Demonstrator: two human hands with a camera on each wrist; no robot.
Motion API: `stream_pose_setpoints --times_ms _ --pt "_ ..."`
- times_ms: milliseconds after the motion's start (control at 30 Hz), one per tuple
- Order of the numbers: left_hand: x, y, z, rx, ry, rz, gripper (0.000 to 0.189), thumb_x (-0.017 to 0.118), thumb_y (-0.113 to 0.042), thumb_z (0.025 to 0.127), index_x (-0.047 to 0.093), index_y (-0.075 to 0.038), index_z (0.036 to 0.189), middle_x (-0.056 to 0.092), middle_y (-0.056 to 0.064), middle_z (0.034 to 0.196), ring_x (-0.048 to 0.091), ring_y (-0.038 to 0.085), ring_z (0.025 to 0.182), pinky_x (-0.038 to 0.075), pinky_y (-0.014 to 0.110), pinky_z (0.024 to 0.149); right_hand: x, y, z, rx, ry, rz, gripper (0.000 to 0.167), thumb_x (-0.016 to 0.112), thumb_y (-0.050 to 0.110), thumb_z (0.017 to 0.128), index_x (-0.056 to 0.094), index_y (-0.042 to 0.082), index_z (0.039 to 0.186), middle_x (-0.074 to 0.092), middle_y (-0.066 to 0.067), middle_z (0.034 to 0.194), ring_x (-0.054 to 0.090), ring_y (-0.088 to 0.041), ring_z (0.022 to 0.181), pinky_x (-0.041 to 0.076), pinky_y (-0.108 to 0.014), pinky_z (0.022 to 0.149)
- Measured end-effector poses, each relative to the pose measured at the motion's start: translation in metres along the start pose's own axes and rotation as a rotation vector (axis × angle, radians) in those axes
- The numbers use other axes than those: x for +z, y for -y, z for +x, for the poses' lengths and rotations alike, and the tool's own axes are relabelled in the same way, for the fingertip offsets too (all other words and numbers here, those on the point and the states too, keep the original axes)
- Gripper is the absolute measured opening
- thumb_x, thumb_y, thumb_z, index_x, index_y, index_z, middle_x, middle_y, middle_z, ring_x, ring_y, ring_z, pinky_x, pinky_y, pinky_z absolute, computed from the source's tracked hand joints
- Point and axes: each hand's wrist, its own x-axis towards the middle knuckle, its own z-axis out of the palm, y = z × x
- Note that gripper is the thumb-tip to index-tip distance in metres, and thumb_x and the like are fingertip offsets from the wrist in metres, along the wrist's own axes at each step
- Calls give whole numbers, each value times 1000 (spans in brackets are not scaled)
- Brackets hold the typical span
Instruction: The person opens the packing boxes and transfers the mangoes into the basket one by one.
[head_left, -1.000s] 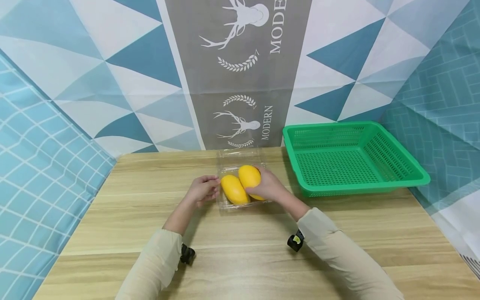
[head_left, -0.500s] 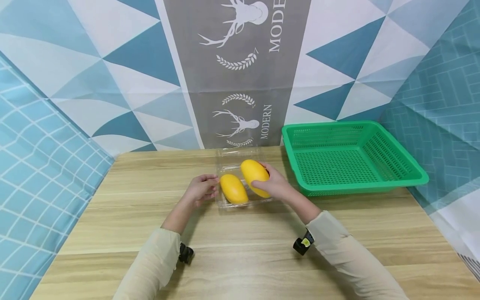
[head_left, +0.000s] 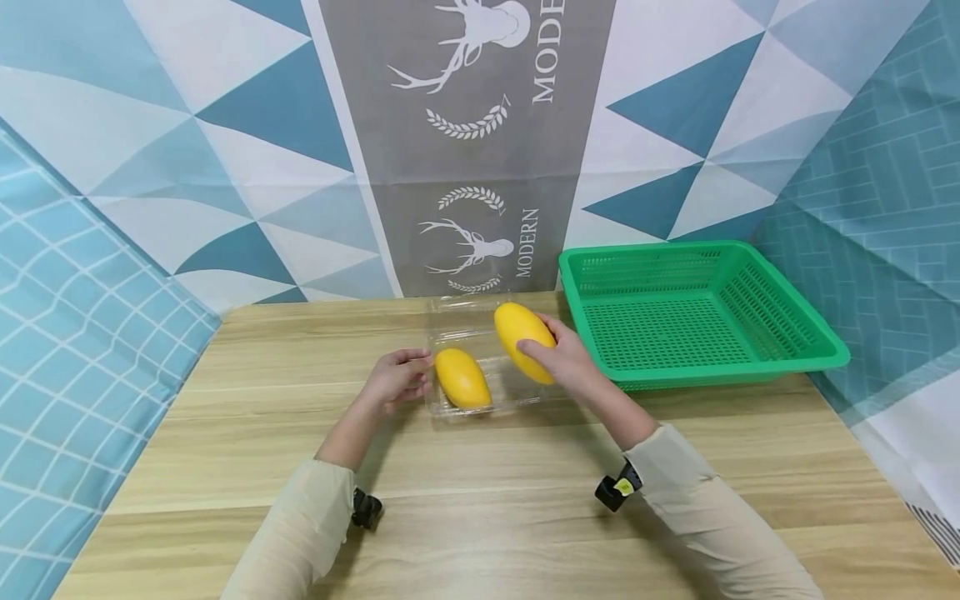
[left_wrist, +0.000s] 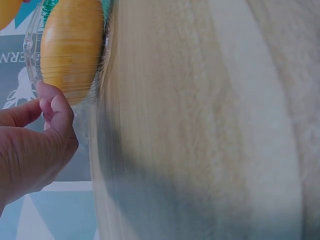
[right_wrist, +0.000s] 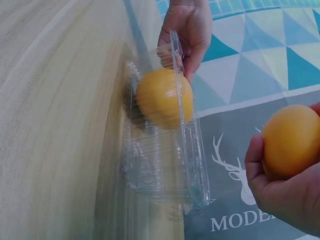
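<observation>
A clear plastic clamshell box [head_left: 512,385] with its lid raised stands near the table's back edge. One yellow mango [head_left: 461,380] lies in its left side, visible through the wall in the left wrist view. My left hand [head_left: 395,380] pinches the box's left rim between thumb and forefinger [left_wrist: 54,95]. Above the right side of the box, my right hand [head_left: 573,360] grips a second mango [head_left: 521,340], thumb on the near side and fingers around the far side. In the right wrist view that held mango [right_wrist: 290,142] is raised clear of the box.
A green perforated plastic basket [head_left: 795,367] stands on the right at the back, with nothing inside. The wooden table [head_left: 480,500] ends at a patterned cloth wall [head_left: 480,179] behind, with more cloth at both sides.
My right hand has lifted the second mango out of the box, moving it up and to the right. The left hand stays at the box rim; the other mango stays inside.
</observation>
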Motion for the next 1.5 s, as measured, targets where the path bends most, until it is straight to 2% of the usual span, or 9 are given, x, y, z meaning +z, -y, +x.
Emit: stream_pose_setpoints --times_ms 233,400,600,900,1200,1500 --pt "0 -1 0 -5 7 -4 43 57 -13 93 44 3 132 51 1 89 51 7 67 53 17 63 -3 0 -1 8 -18 12 65 63 37 86 39 13 141 49 -11 132 50 -27 109 47 -38 92" --pt "0 -1 0 -1 10 -4 44 56 -13 93 44 3 132 52 1 87 52 7 67 53 17 62 -6 -1 -1 2 -9 42 70 68 41 82 39 15 141 50 -9 131 51 -26 110 49 -36 89" --pt "0 -2 -2 -8 15 -3 45 56 -13 94 43 3 133 51 0 87 51 7 68 54 18 64 -9 0 -1 -6 -17 59 71 72 40 80 40 17 140 50 -8 130 52 -27 109 51 -37 88" --pt "0 1 1 2 9 -1 44 56 -13 94 43 3 132 51 -1 84 51 6 66 53 17 62 -20 1 -2 20 -58 31 75 69 39 83 33 18 145 44 -8 136 48 -28 112 49 -41 92" --pt "1 -1 1 4 17 -1 43 55 -13 94 43 4 132 51 0 84 52 7 65 53 17 62 -30 1 -2 16 -84 23 78 69 40 83 30 20 147 42 -8 140 48 -29 113 49 -42 91" --pt "1 -1 -1 0 13 -4 41 56 -12 94 45 2 130 51 0 84 51 7 66 54 18 62 -43 0 -1 18 -110 56 78 68 39 83 28 17 147 41 -10 141 47 -30 114 48 -42 92"
